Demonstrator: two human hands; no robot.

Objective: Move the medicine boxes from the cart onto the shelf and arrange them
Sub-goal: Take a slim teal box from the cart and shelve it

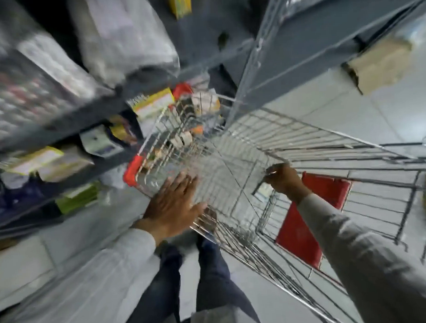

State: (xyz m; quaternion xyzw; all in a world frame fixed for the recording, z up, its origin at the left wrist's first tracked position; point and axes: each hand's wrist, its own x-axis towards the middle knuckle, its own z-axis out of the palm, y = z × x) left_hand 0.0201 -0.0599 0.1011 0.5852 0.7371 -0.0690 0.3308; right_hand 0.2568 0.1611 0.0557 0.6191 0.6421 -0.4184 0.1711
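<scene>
A wire shopping cart [233, 145] stands tilted below me, with several medicine boxes [184, 137] heaped at its far end. My left hand [173, 207] hovers flat over the cart's near left rim, fingers spread, holding nothing. My right hand [282, 179] is down inside the cart on the right, fingers curled around a small pale box [264, 191]; blur hides the exact grip. To the left, the grey metal shelf [66, 119] carries yellow-and-white boxes [153, 104] and a green box [78, 197].
Red plastic bumpers [132, 173] cap the cart's corners, and a red seat flap [314, 205] hangs at its handle end. A grey shelf upright [254, 62] rises just past the cart. Bagged goods [123, 35] fill the upper shelf. My legs [206, 266] stand on the pale tiled floor.
</scene>
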